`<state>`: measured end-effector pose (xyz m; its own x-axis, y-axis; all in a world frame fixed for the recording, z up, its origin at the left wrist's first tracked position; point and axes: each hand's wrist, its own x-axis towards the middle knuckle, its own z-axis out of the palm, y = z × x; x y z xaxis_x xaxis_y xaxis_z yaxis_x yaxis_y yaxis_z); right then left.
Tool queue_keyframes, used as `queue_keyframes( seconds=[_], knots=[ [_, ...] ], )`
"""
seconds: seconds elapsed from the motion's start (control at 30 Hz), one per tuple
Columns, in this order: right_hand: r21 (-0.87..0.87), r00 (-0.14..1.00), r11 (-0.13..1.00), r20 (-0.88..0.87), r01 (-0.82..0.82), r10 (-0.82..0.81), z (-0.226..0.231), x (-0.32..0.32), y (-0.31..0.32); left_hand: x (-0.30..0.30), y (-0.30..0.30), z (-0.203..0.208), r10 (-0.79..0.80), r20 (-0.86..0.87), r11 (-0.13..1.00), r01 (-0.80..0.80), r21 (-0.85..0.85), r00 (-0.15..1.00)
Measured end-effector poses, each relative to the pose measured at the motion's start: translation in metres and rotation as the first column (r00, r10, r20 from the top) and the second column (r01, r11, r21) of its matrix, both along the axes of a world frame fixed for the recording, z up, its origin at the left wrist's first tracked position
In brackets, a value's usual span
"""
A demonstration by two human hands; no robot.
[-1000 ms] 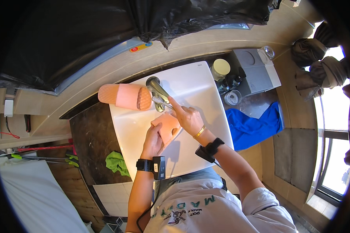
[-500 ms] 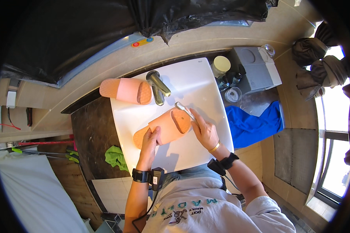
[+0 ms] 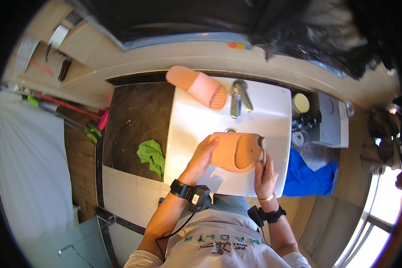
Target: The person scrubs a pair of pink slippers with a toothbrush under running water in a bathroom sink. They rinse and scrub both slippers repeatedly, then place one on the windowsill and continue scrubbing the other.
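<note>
My left hand (image 3: 203, 157) is closed on the near-left side of an orange slide slipper (image 3: 228, 151), which it holds over the white washbasin (image 3: 183, 154). The slipper has a ribbed strap and a textured footbed, and its toe end points right. In my right hand (image 3: 265, 175) is a slim toothbrush (image 3: 263, 149), its head up against the toe edge of the slipper. The bristles are hard to make out there. A matching slipper (image 3: 197, 87) lies across the basin's back left corner, beside the metal faucet (image 3: 239, 99). Part of the drain shows behind the held slipper.
A green cloth (image 3: 152, 156) lies on the dark counter (image 3: 134, 120) left of the basin. On the right are a blue cloth (image 3: 310, 175), a lidded jar (image 3: 301, 103), a small clear dish (image 3: 299, 138) and a grey box (image 3: 329, 118). Black plastic sheeting (image 3: 187, 20) hangs above.
My view has swung left. The toothbrush has moved from the slipper's far toe edge to its right end, and the slipper is turned more level with its toe to the right.
</note>
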<state>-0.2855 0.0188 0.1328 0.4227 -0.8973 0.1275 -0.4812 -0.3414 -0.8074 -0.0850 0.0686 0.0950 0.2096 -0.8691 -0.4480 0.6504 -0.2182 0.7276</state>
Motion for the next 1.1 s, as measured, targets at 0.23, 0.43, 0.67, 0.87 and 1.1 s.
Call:
queue_keyframes(
  seconds=[0.23,0.43,0.67,0.87,1.1],
  knots=[
    [-0.063,0.999,0.998,0.03,0.019,-0.018,-0.01,0.014,0.008,0.009,0.009,-0.014,0.006,0.078,0.998,-0.001,-0.064,0.997],
    [-0.075,0.989,0.991,0.109,0.11,-0.102,-0.006,0.014,0.02,0.013,-0.003,-0.011,-0.09,0.244,0.996,0.082,0.039,0.966],
    [-0.028,0.941,0.944,0.091,0.33,-0.326,0.009,-0.01,0.052,0.005,-0.022,0.001,-0.475,0.281,0.875,0.482,0.051,0.834],
    [0.078,0.788,0.786,0.015,0.613,-0.616,0.007,-0.019,0.091,-0.021,-0.036,-0.008,-0.62,0.44,0.761,0.635,0.133,0.65],
    [0.043,0.68,0.682,0.042,0.731,-0.732,-0.011,-0.016,0.104,-0.03,-0.025,-0.014,-0.611,0.195,0.79,0.607,0.09,0.767]
  ],
)
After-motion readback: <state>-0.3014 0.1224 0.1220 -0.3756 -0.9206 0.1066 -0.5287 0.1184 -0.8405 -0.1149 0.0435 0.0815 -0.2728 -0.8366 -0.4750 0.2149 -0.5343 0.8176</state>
